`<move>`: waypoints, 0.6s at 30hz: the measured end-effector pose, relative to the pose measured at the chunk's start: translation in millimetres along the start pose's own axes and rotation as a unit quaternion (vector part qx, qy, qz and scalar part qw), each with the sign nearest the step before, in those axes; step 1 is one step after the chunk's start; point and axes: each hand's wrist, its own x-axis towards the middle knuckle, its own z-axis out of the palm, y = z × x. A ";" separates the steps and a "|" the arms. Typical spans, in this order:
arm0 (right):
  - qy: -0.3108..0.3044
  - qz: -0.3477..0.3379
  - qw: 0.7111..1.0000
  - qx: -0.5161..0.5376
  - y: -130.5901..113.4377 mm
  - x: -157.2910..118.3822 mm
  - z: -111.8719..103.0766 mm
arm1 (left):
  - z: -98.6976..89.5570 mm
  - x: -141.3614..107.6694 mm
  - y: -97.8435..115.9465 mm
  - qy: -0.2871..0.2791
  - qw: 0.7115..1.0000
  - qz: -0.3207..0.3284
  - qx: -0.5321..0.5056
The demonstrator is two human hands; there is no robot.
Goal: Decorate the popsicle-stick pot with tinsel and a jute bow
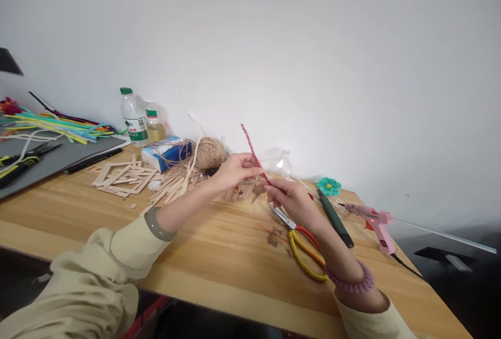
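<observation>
A red pipe cleaner (250, 144) is held up over the middle of the table, its free end pointing up and to the left. My left hand (241, 167) pinches it partway along, and my right hand (290, 196) grips its lower end, close beside the left fingers. Below my right hand lie scissors (299, 240) with red and yellow handles. A small brown scrap (274, 237) sits left of the scissors. Behind my hands, partly hidden, are small brown and reddish pieces on the table.
On the right are a pink glue gun (373, 221), a dark green utility knife (335, 219) and a teal flower (329, 186). Leftward lie wooden sticks (125, 177), a twine ball (210, 153), a tissue pack (166, 153), bottles (134, 119), pliers (23, 164) and colourful pipe cleaners (66, 125).
</observation>
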 end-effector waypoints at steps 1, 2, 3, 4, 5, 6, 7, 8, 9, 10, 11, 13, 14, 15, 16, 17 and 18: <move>0.016 0.004 1.000 0.003 -0.3 0.0 0.0 | -0.1 -0.2 -0.5 0.010 1.000 0.008 -0.007; 0.033 0.008 0.999 0.006 0.3 0.3 -0.7 | -0.8 -0.2 -0.7 0.023 0.999 0.017 -0.014; 0.047 0.012 0.999 0.010 1.3 0.7 -1.8 | -1.8 -0.1 -0.6 0.037 0.999 0.026 -0.023; 0.056 0.015 0.998 0.014 2.5 1.0 -2.9 | -3.1 0.2 -0.3 0.050 0.998 0.035 -0.031; 0.061 0.017 0.998 0.017 3.7 1.2 -3.8 | -4.4 0.4 0.3 0.062 0.996 0.042 -0.039; 0.062 0.019 0.998 0.020 5.0 1.1 -4.5 | -5.7 0.8 1.1 0.070 0.995 0.048 -0.047; 0.060 0.020 0.998 0.023 6.5 0.8 -4.8 | -7.2 1.1 2.2 0.077 0.994 0.054 -0.056; 0.057 0.020 0.998 0.026 8.2 0.2 -4.9 | -9.0 1.4 3.6 0.086 0.992 0.061 -0.067; 0.053 0.022 0.998 0.029 10.3 -0.7 -5.1 | -11.3 1.8 5.0 0.099 0.990 0.065 -0.081; 0.048 0.024 0.998 0.033 12.8 -1.8 -5.5 | -14.1 2.3 6.3 0.115 0.987 0.067 -0.095; 0.042 0.027 0.998 0.036 15.4 -3.1 -6.4 | -17.5 2.9 7.3 0.132 0.983 0.065 -0.107; 0.036 0.036 0.998 0.037 20.5 -6.1 -9.4 | -25.0 4.5 7.4 0.158 0.979 0.052 -0.118; 0.035 0.042 0.998 0.035 22.4 -7.8 -11.5 | -28.6 5.3 6.3 0.164 0.979 0.044 -0.116; 0.035 0.047 0.998 0.030 23.8 -9.5 -13.9 | -31.8 6.0 4.6 0.165 0.979 0.040 -0.111; 0.036 0.051 0.998 0.024 24.5 -11.1 -16.4 | -34.4 6.4 2.5 0.165 0.980 0.037 -0.105; 0.038 0.054 0.998 0.016 24.7 -12.7 -18.9 | -36.3 6.6 0.4 0.165 0.981 0.036 -0.097; 0.041 0.057 0.998 0.006 24.5 -14.2 -21.2 | -37.6 6.3 -1.6 0.164 0.982 0.034 -0.086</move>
